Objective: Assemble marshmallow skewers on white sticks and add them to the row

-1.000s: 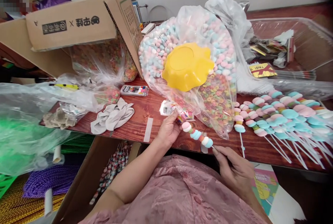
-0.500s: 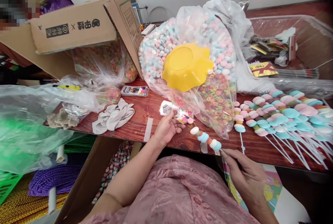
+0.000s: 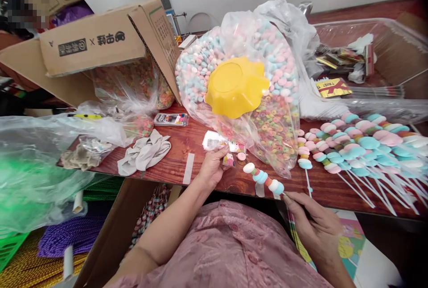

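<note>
My right hand pinches the stick of a candy skewer threaded with white, blue and pink pieces, held low over the table's front edge. My left hand rests on the red wooden table, fingers closed on a small printed candy piece. A loose pink candy and small wrappers lie just beyond it. Behind stands a big clear bag of pastel candies with a yellow bowl on it.
Several finished skewers lie in a heap at the right. A clear plastic bin stands at the back right, a cardboard box at the back left. Grey gloves and plastic bags lie left.
My right hand drew the skewer away from my left hand, to the right and down. My left hand moved off the skewer's tip and took up a small candy from the table.
</note>
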Demonstrator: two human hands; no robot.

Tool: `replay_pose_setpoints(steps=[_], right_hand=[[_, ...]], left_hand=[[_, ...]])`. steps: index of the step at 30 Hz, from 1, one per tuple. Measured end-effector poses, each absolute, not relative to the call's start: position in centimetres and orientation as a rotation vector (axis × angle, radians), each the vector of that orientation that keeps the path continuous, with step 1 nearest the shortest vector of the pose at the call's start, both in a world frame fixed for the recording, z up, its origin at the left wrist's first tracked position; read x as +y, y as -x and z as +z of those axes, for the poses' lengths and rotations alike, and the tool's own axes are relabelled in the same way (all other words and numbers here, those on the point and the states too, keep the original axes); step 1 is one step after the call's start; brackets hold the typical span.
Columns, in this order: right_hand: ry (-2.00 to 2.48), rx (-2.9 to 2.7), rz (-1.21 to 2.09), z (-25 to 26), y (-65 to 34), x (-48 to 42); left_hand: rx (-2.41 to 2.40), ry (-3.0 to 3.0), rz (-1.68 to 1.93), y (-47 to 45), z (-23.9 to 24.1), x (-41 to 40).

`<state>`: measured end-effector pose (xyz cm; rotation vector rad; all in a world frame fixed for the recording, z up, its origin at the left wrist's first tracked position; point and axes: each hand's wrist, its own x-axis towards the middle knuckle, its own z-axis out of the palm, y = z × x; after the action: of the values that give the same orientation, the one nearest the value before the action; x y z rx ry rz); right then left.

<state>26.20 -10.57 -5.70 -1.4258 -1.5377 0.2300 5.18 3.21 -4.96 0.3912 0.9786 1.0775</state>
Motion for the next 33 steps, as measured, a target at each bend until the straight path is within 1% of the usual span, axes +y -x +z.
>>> replay_pose_setpoints(steps=[7,10,14,20,24,28,33], right_hand=[[1.449,-1.51,0.278,-6.0,-25.9,-10.5],[1.457,-1.555,0.235,-6.5,-26.7,-10.3],[1.399,-1.802,-0.012,-5.6,-28.7,-8.8],[1.349,-2.383,-0.47,-0.9,-29.0,-4.0],[1.199,-2.596,-0.641,1.0,-27.9,-1.9],[1.156,-2.774,-0.67,2.3,-27.4,-1.0],[1.17,-3.003,-0.575,3.8,-26.5,-0.1]], left_hand=[[0.965,-0.334,1.144,-5.5,-4.7,2.7],[0.949,-0.405,1.2,-4.5,-4.6,2.4],[1.046,-0.552,1.133,-1.9,-4.5,1.3],[1.131,-0.596,1.045,0.9,-4.5,0.1],[1.134,-0.6,0.956,1.4,-4.5,-0.3],[1.173,-0.708,0.86,1.5,-4.7,-1.0],[1.237,-0.956,0.833,0.8,-5.2,-1.6]])
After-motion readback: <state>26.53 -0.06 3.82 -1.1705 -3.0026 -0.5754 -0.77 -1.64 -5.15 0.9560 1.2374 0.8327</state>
